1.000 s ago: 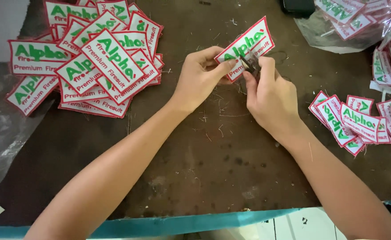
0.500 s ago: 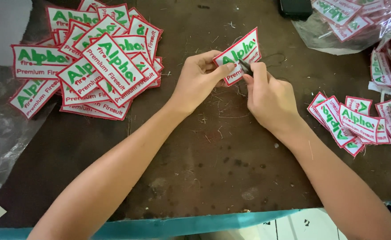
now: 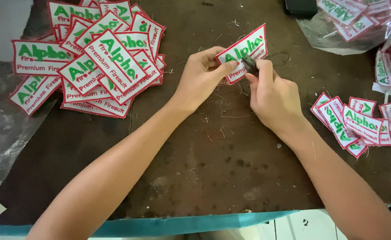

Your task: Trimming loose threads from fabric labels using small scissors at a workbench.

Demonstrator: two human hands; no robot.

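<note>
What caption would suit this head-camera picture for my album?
Left hand holds a red-bordered white patch while the right hand works a small dark tool at it, patch piles alongside.

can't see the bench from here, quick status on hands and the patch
Left hand pinches embroidered patch. Right hand holds small dark tool on it. Nothing between them.

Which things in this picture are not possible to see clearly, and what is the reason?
- Head view: small dark tool in the right hand; fingers cover most of it, so its kind is unclear.
- Patch held by the left hand: lower edge behind both hands.
- Left pile of patches: lower ones covered by upper ones.
- Dark object: cut off by the top edge.
</note>
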